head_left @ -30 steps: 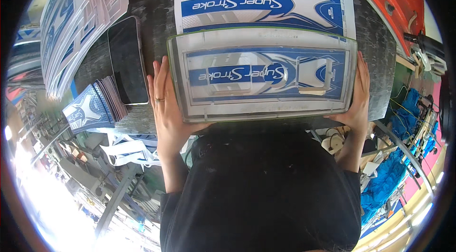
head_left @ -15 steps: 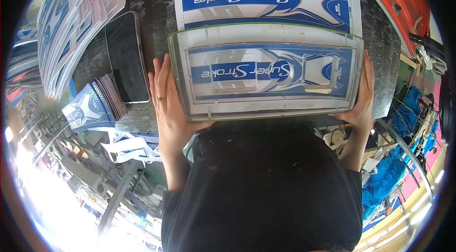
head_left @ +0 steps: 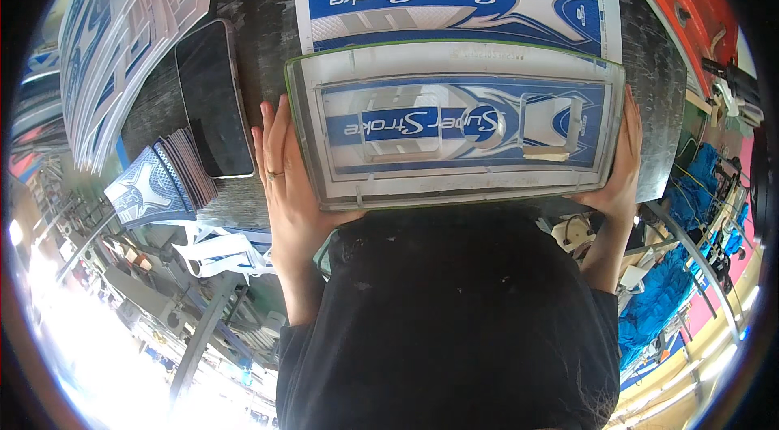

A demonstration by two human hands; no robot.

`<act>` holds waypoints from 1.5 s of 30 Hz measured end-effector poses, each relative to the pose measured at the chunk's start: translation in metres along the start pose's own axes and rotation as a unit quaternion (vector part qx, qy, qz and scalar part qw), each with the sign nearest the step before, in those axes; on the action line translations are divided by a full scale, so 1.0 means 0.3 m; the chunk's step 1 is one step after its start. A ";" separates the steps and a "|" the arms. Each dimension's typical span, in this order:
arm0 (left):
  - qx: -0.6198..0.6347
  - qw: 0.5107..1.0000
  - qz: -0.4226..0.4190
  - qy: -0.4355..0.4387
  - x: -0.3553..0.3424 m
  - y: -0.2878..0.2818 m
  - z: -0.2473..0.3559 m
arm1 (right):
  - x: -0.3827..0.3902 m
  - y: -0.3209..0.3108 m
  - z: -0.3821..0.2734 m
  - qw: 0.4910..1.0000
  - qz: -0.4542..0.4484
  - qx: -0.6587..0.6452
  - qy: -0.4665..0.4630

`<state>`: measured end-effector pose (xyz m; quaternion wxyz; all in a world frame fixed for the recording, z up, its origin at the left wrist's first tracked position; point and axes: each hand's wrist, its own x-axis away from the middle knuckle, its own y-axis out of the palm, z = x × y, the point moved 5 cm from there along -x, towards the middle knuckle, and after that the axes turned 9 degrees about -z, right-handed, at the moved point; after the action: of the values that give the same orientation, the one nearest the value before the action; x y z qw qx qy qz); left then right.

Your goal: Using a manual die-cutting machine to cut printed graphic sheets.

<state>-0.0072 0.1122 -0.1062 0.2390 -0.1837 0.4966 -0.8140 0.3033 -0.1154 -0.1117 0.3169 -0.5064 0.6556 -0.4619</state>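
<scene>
A clear rectangular plate with metal strips standing in a frame (head_left: 466,185), which looks like a cutting die, lies over a blue, white and grey printed sheet (head_left: 454,4). The print shows through it. My left hand (head_left: 288,174) grips its left end, fingers along the side and thumb at the near edge; a ring is on one finger. My right hand (head_left: 621,166) holds the right end the same way, partly hidden by the edge. The far part of the sheet sticks out beyond the plate. Whether the plate touches the sheet I cannot tell.
On the dark table (head_left: 264,8), a black phone (head_left: 215,101) lies left of my left hand. Stacked cut printed pieces (head_left: 158,182) and fanned printed sheets (head_left: 130,49) are farther left. A red machine part (head_left: 686,4) stands at the far right.
Both hands keep their grip on the clear plate. The surroundings shift very slightly in the picture; nothing was let go or picked up.
</scene>
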 end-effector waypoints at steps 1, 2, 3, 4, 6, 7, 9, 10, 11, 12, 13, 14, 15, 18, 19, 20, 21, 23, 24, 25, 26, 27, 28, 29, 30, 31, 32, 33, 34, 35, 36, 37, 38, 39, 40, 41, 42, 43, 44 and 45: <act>0.000 1.000 0.000 0.000 0.000 0.001 0.000 | 0.002 0.001 0.001 1.000 -0.003 0.003 -0.001; -0.001 1.000 0.002 0.002 0.000 0.000 0.001 | 0.003 0.001 0.000 1.000 -0.003 0.003 -0.001; -0.002 1.000 0.005 0.004 0.000 -0.001 0.001 | 0.003 0.000 -0.001 1.000 -0.001 -0.002 0.000; -0.003 1.000 0.005 0.003 0.001 -0.001 0.004 | 0.004 0.003 -0.001 1.000 0.001 -0.007 0.001; 0.004 1.000 -0.008 -0.011 0.001 0.000 0.008 | 0.004 0.008 -0.001 1.000 0.000 -0.010 0.003; 0.003 1.000 -0.008 -0.013 0.003 0.001 0.007 | 0.002 0.008 -0.003 1.000 0.000 -0.013 0.005; -0.009 1.000 -0.005 -0.011 0.005 0.003 0.005 | 0.002 0.006 -0.002 1.000 0.000 -0.015 0.004; -0.012 1.000 -0.005 -0.013 0.006 -0.002 0.003 | 0.001 0.004 -0.003 1.000 0.002 -0.017 0.003; -0.008 1.000 0.001 -0.007 0.006 -0.009 0.007 | 0.002 0.003 -0.004 1.000 0.002 -0.020 0.001; -0.004 1.000 0.006 0.000 0.006 -0.016 0.010 | 0.003 0.002 -0.001 1.000 0.001 -0.009 0.006; 0.020 0.999 0.043 0.016 0.010 -0.020 0.009 | 0.006 0.005 0.003 1.000 0.001 0.003 0.012; 0.017 0.999 0.045 0.015 0.020 -0.023 -0.005 | 0.008 0.007 0.003 1.000 0.003 0.001 0.010; 0.005 0.994 0.099 0.035 0.041 -0.049 -0.017 | 0.011 0.009 0.003 1.000 0.006 -0.002 0.011; -0.073 0.974 0.215 -0.029 0.061 -0.083 -0.028 | 0.018 0.011 0.005 1.000 0.007 -0.011 0.008; -0.062 0.972 0.208 -0.091 0.048 -0.089 -0.055 | 0.016 0.012 0.005 1.000 0.003 -0.012 0.007; -0.051 0.966 0.200 -0.154 0.040 -0.093 -0.081 | 0.015 0.012 0.005 1.000 0.003 -0.013 0.004; 0.009 0.967 0.185 -0.172 0.031 -0.085 -0.096 | 0.013 0.014 0.005 1.000 0.000 -0.007 0.001; 0.005 0.979 0.168 -0.117 0.011 -0.086 -0.094 | 0.012 0.012 0.004 1.000 0.000 -0.001 0.001; 0.001 0.987 0.148 -0.062 0.003 -0.082 -0.081 | 0.011 0.012 0.001 1.000 0.002 0.002 0.001; 0.014 0.991 0.129 -0.029 -0.006 -0.077 -0.060 | 0.011 0.012 0.001 1.000 0.003 0.005 0.003; 0.013 0.991 0.129 -0.028 -0.007 -0.077 -0.045 | 0.011 0.012 0.001 1.000 0.004 0.005 0.003; 0.037 0.994 0.101 0.033 -0.010 -0.066 -0.011 | 0.012 0.012 0.002 1.000 0.004 0.009 0.006; 0.061 0.991 0.072 0.091 -0.010 -0.057 0.021 | 0.009 0.011 0.000 1.000 0.003 0.012 0.008; 0.060 0.991 0.072 0.090 -0.010 -0.046 0.036 | 0.006 0.010 -0.003 1.000 0.003 0.012 0.007; 0.083 0.991 0.059 0.088 -0.010 -0.027 0.048 | 0.002 0.008 -0.006 1.000 0.007 0.007 0.003; 0.106 0.990 0.044 0.088 -0.011 -0.012 0.052 | 0.002 0.007 -0.006 1.000 0.011 0.003 0.002; 0.107 0.989 0.043 0.088 -0.009 -0.011 0.052 | 0.002 0.006 -0.003 1.000 0.011 0.003 0.003; 0.120 0.988 0.045 0.085 -0.005 -0.011 0.050 | 0.003 0.006 0.000 1.000 0.007 0.001 0.000; 0.134 0.987 0.046 0.081 0.000 -0.010 0.049 | 0.006 0.009 0.003 1.000 0.002 -0.001 -0.002; 0.135 0.987 0.044 0.081 0.004 -0.007 0.053 | 0.007 0.011 0.006 1.000 0.002 -0.001 0.000; 0.102 0.993 0.046 0.042 0.006 -0.003 0.049 | 0.009 0.012 0.007 1.000 0.005 -0.001 -0.002; 0.069 0.996 0.048 0.002 0.010 -0.003 0.040 | 0.010 0.012 0.004 1.000 0.008 0.001 -0.005; 0.070 0.996 0.046 0.002 0.012 -0.004 0.040 | 0.009 0.011 0.003 1.000 0.006 0.001 -0.003; 0.052 0.998 0.041 -0.001 0.013 -0.004 0.040 | 0.007 0.008 0.000 1.000 0.006 -0.002 -0.002; 0.034 0.999 0.035 -0.003 0.013 0.000 0.039 | 0.009 0.008 0.001 1.000 0.005 -0.003 0.000; 0.036 0.999 0.032 -0.002 0.011 0.003 0.039 | 0.009 0.010 0.003 1.000 0.004 -0.003 0.003; 0.043 0.998 0.033 -0.009 0.008 0.003 0.035 | 0.009 0.012 0.004 1.000 0.004 -0.002 -0.001; 0.050 0.998 0.034 -0.017 0.006 0.001 0.033 | 0.008 0.011 0.005 1.000 0.003 -0.001 -0.006; 0.052 0.998 0.032 -0.017 0.004 -0.001 0.035 | 0.008 0.012 0.008 1.000 0.002 0.000 -0.004; 0.033 0.999 0.031 -0.020 0.005 -0.005 0.034 | 0.007 0.013 0.006 1.000 0.006 0.001 -0.009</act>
<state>-0.0031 0.1045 -0.1002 0.2799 -0.1769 0.4697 -0.8184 0.3028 -0.1177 -0.1160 0.3259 -0.5061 0.6554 -0.4561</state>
